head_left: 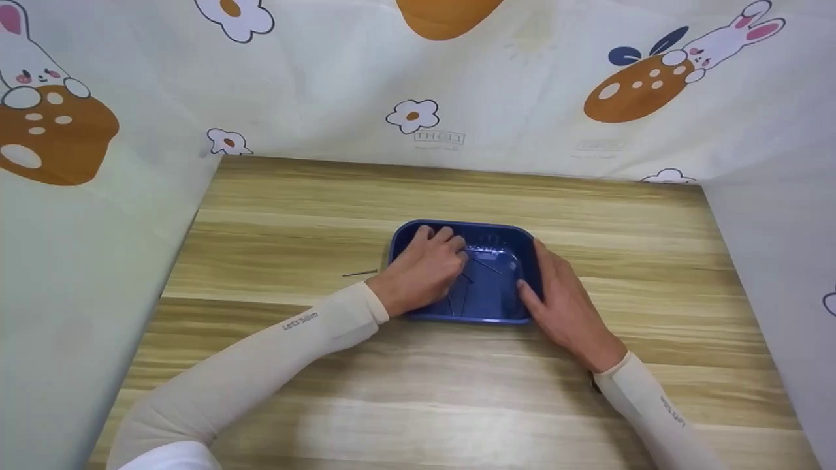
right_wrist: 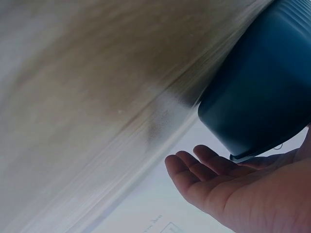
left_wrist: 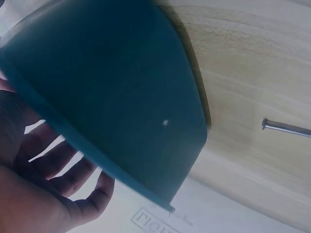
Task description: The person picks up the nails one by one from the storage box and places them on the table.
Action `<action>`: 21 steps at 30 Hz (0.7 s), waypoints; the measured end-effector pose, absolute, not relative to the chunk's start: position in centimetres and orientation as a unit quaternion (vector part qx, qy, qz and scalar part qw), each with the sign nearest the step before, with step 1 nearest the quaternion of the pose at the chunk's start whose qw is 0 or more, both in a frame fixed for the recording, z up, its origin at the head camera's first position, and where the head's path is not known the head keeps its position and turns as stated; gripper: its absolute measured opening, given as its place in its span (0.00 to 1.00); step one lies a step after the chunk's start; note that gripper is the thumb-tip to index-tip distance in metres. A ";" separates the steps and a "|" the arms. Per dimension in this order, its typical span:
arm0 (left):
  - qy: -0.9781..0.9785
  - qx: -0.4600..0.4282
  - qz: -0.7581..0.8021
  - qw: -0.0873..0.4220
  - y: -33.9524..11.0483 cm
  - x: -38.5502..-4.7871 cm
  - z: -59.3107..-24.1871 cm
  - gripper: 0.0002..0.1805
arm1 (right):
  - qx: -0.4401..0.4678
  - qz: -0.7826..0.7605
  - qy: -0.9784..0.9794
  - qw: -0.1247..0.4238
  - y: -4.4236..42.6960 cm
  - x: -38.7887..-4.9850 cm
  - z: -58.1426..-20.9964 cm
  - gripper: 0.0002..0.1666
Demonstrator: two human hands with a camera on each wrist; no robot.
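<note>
A blue tray (head_left: 486, 313) with rounded corners stands on the table, several thin nails (head_left: 486, 266) lying on its floor. My left hand (head_left: 424, 267) reaches over the tray's left side with its fingers bent down inside; whether they pinch a nail is hidden. Against the tray's right wall rests my right hand (head_left: 568, 303), thumb over the rim and fingers along the outside. In the left wrist view the bent fingers of the left hand (left_wrist: 53, 179) show past the rim of the tray (left_wrist: 112, 97). The right wrist view has the right hand (right_wrist: 243, 189) beside the tray (right_wrist: 262, 82), fingers loosely extended.
One nail (head_left: 360, 273) lies on the wooden table (head_left: 418, 391) left of the tray; its head end shows in the left wrist view as a nail (left_wrist: 286, 128). A printed cloth (head_left: 313, 85) with rabbits and flowers stands behind the table and along both sides.
</note>
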State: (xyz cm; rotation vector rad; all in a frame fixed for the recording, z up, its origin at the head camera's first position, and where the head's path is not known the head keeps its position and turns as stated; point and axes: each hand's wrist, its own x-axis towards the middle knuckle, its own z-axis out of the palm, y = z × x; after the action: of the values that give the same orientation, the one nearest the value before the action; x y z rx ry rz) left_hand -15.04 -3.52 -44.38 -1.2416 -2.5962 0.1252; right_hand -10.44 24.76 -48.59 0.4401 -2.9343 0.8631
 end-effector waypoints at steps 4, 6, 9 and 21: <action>-0.892 -0.425 0.031 0.148 -4.0 -14.7 -44.2 0.08 | 0.140 0.277 -0.950 0.027 24.8 -10.5 -48.7 0.48; -0.892 -0.425 0.025 0.155 -4.3 -14.5 -44.1 0.09 | 0.140 0.277 -0.950 0.026 24.8 -10.5 -48.7 0.48; -0.891 -0.424 0.015 0.160 -4.8 -14.2 -43.9 0.10 | 0.139 0.277 -0.950 0.023 24.7 -10.4 -48.7 0.47; -0.902 -0.394 -0.037 0.173 -7.3 -13.2 -41.8 0.10 | 0.139 0.276 -0.951 0.017 24.6 -10.4 -48.5 0.46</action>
State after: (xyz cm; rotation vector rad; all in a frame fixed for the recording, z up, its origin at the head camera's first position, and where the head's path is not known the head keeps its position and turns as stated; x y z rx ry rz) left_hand -13.17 -7.34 -41.82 -1.1182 -2.5591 -0.1051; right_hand -10.37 24.60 -48.48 0.4330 -2.9558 0.8582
